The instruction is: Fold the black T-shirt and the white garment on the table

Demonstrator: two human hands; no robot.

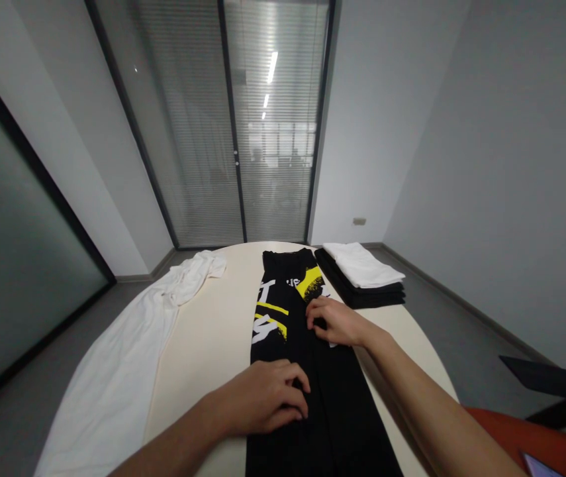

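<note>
A black T-shirt [312, 411] with white and yellow print lies lengthwise in front of me, its sides folded inward into a long strip. My left hand [275, 397] rests on the lower left part of the shirt, with loosely bent fingers apart from the thumb. Farther up, my right hand [335, 321] touches the shirt's right side beside the yellow print. Its fingers are curved down onto the cloth, and a gap shows between them and the thumb. Part of the print is hidden beneath this hand.
A white garment [118, 358] lies spread along the left side of the round cream table [203, 338]. At the back right sits a stack of folded black garments [377, 296] with a folded white one [365, 264] on top. An orange chair [521, 430] stands at the lower right.
</note>
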